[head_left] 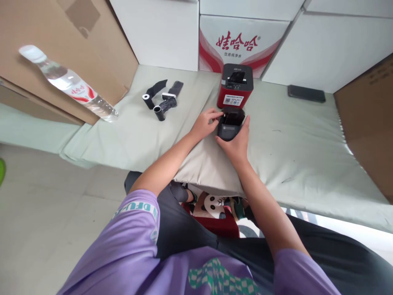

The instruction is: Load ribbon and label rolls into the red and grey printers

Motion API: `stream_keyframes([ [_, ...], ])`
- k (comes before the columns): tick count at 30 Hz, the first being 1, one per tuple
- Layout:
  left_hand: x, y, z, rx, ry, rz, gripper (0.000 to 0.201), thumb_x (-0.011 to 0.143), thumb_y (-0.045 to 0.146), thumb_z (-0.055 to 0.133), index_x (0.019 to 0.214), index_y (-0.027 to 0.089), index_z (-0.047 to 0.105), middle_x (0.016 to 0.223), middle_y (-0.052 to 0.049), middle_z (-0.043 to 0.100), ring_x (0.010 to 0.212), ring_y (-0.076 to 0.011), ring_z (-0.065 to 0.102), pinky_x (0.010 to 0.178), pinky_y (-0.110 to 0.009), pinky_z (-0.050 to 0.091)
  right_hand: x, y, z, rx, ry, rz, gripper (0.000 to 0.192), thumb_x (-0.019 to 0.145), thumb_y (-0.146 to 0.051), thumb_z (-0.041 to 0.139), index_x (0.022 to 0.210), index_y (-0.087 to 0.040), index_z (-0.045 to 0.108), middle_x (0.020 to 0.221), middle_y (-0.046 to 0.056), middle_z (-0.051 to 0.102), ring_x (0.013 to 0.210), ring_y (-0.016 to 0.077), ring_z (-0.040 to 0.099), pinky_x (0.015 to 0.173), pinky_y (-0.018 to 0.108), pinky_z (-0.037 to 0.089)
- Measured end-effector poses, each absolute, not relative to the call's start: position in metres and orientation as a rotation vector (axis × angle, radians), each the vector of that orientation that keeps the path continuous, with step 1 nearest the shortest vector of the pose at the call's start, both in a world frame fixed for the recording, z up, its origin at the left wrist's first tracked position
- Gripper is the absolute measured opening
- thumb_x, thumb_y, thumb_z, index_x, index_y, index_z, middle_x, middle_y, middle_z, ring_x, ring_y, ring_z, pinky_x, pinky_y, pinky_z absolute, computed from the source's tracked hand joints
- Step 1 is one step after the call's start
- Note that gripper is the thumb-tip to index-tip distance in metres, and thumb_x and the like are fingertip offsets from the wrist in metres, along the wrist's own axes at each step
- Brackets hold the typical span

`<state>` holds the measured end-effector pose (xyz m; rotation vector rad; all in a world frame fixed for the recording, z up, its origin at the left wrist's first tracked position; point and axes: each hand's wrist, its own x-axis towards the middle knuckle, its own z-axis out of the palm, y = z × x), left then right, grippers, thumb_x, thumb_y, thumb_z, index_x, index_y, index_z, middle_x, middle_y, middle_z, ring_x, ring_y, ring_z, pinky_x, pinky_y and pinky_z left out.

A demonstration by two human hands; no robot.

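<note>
On the cloth in front of me is a small black device, which looks like a portable printer with its top compartment open and a pale label on its near face. My right hand wraps round its right and near sides. My left hand is at its upper left edge, thumb and fingers pinched at the rim. What the left fingertips press on is too small to make out. Just behind stands a red and black printer with a white sticker on its front, very close to the black device.
To the left lie rolls of black film and a dark strip with a white end. A water bottle appears further left, beside a cardboard box. A black phone-like slab lies right. White boxes line the back.
</note>
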<state>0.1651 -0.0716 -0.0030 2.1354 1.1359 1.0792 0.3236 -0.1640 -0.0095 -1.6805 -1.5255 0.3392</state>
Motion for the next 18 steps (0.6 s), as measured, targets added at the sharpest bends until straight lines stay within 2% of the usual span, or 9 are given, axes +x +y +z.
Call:
stream_keyframes([
  [4,0.164,-0.066,-0.002,2.065,1.222,1.063,0.053,0.094,0.01,0.051,0.14,0.022,0.075,0.118,-0.007,0.078,0.105,-0.0194,0.073,0.101,-0.032,0.057,0.317,-0.169,-0.014,-1.716,-1.59,0.244,0.135,0.069,-0.052,0.085,0.171,-0.009,0.007,0.154,0.03,0.05,0.144,0.0461,0.052,0.114,0.061,0.049],
  [8,0.162,-0.062,0.0,1.956,1.222,1.055,0.05,0.103,0.016,0.044,0.142,0.025,0.074,0.135,-0.006,0.078,0.125,-0.0206,0.071,0.115,-0.034,0.052,0.316,-0.169,-0.016,-1.73,-1.606,0.222,0.136,0.071,-0.057,0.083,0.17,-0.008,0.005,0.146,0.029,0.054,0.138,0.0458,0.054,0.112,0.062,0.049],
  [10,0.163,-0.064,0.001,1.937,1.219,1.047,0.049,0.104,0.017,0.044,0.142,0.026,0.074,0.135,-0.005,0.078,0.128,-0.0206,0.07,0.117,-0.035,0.052,0.316,-0.169,-0.016,-1.735,-1.612,0.224,0.135,0.072,-0.059,0.082,0.17,-0.009,0.003,0.145,0.028,0.054,0.138,0.0452,0.054,0.112,0.062,0.048],
  [12,0.164,-0.068,0.004,1.97,1.233,1.04,0.045,0.104,0.02,0.047,0.138,0.025,0.076,0.127,-0.006,0.079,0.119,-0.0212,0.073,0.111,-0.035,0.055,0.316,-0.17,-0.016,-1.736,-1.622,0.223,0.135,0.074,-0.059,0.081,0.171,-0.01,0.002,0.146,0.028,0.053,0.14,0.0447,0.053,0.114,0.062,0.048],
  [15,0.165,-0.074,0.01,2.084,1.217,1.024,0.033,0.1,0.024,0.059,0.122,0.023,0.084,0.117,-0.009,0.077,0.108,-0.0222,0.074,0.102,-0.036,0.058,0.316,-0.171,-0.015,-1.71,-1.621,0.217,0.135,0.076,-0.061,0.08,0.171,-0.01,-0.001,0.152,0.029,0.05,0.143,0.0442,0.051,0.116,0.061,0.047],
  [18,0.165,-0.07,0.021,2.149,1.182,0.952,0.027,0.097,0.025,0.063,0.109,0.021,0.087,0.111,-0.01,0.076,0.102,-0.0222,0.073,0.097,-0.037,0.058,0.318,-0.168,-0.018,-1.653,-1.582,0.242,0.127,0.085,-0.062,0.071,0.173,-0.011,-0.005,0.153,0.027,0.051,0.141,0.041,0.054,0.118,0.06,0.047],
])
